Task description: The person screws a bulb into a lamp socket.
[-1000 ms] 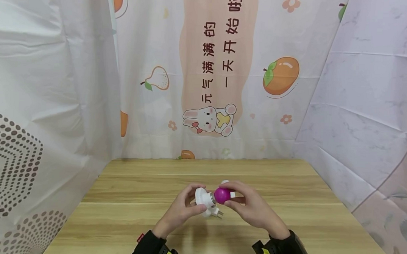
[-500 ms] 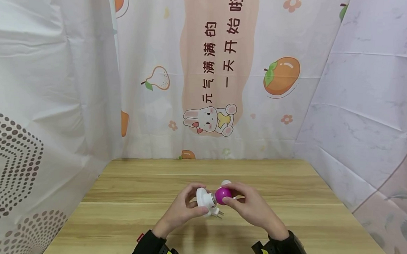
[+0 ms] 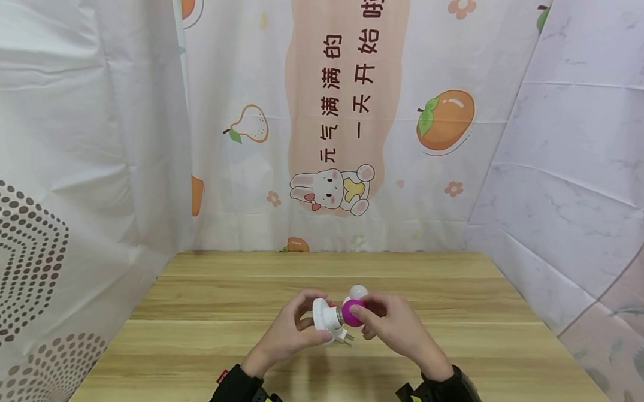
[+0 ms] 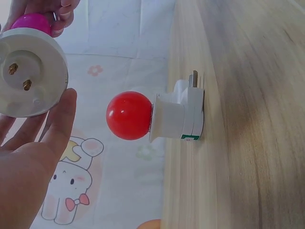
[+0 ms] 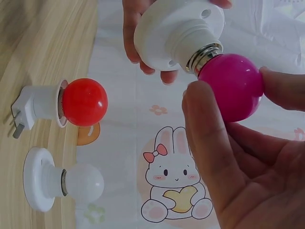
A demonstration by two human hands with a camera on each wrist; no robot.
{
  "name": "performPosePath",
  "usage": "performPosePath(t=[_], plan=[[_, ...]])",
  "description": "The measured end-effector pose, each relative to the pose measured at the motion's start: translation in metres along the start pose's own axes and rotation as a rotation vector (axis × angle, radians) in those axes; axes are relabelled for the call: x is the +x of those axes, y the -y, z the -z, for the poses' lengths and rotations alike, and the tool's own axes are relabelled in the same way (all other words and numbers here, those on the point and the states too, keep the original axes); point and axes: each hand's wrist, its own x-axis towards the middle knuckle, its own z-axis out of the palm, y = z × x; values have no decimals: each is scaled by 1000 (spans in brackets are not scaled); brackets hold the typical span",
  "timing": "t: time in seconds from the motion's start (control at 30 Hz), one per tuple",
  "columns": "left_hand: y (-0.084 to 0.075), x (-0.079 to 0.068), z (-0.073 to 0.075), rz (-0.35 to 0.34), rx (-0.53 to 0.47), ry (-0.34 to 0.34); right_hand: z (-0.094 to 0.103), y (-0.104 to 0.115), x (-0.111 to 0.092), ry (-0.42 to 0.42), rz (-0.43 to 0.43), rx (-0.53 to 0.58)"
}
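My left hand (image 3: 289, 328) grips a white round lamp holder (image 5: 152, 40) by its wide base, held sideways above the table. Two brass terminals show on its back in the left wrist view. Between thumb and fingers, my right hand (image 3: 402, 330) pinches a magenta light bulb (image 5: 233, 88). The bulb's silver screw cap (image 5: 205, 57) points into the holder's mouth, with several threads showing outside. In the head view the bulb and holder line up, mouth facing right.
Beyond the hands, a red bulb (image 4: 128, 116) sits in a white plug-in socket (image 4: 174, 117) with metal prongs. A white bulb (image 5: 85, 183) in a round white holder (image 5: 39, 179) stands beside it. The wooden table (image 3: 198, 327) meets a printed curtain (image 3: 236, 185) at the back.
My right fingers have turned around the magenta bulb, the thumb now farther across its front and the fingers curled lower. More of the white bulb behind shows. The left hand has hardly moved.
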Motion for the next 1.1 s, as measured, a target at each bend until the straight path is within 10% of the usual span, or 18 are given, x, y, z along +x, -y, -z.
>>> performPosePath(t=[0.23, 0.57, 0.83, 1.1], plan=[[1, 0, 0, -1, 3, -2, -4, -1, 0, -77, 54, -72], [0, -1, 1, 22, -7, 1, -7, -5, 0, -94, 373, -58], [1, -1, 3, 45, -3, -9, 5, -5, -4, 91, 328, -59], [2, -1, 3, 45, 5, -9, 6, -6, -3, 89, 343, -96]])
